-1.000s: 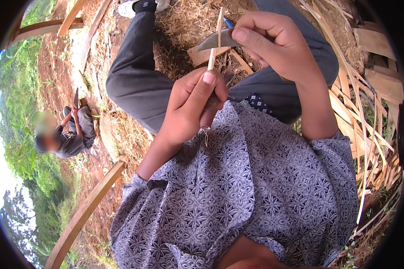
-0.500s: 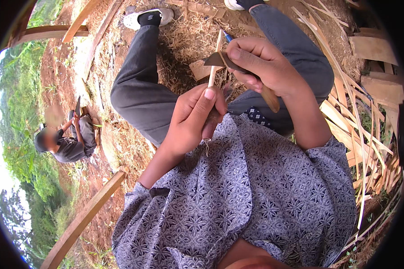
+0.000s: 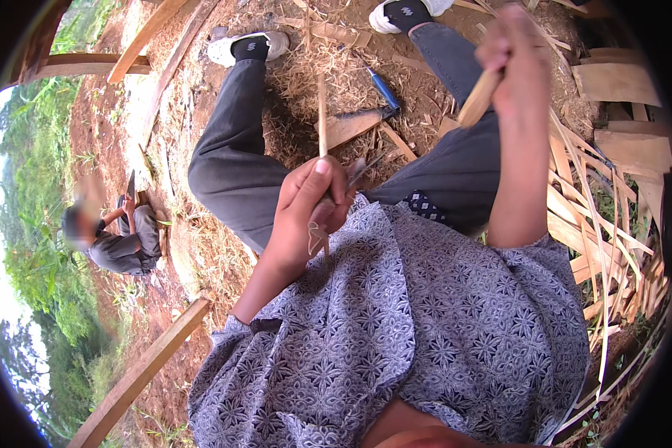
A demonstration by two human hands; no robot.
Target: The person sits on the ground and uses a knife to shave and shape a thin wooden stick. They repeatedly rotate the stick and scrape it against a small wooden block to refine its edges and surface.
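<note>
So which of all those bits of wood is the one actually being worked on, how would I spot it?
Start at the dark trousers of the seated person, then find the left hand held above the patterned shirt. It pinches a thin pale stick that points straight up. Unlike the loose splints heaped on the ground to the right, it is held upright in the fingers.

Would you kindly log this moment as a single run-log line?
left hand: grips thin bamboo stick upright | right hand: raised, grips wooden handle | ground: blue-handled tool, bamboo strips
</note>
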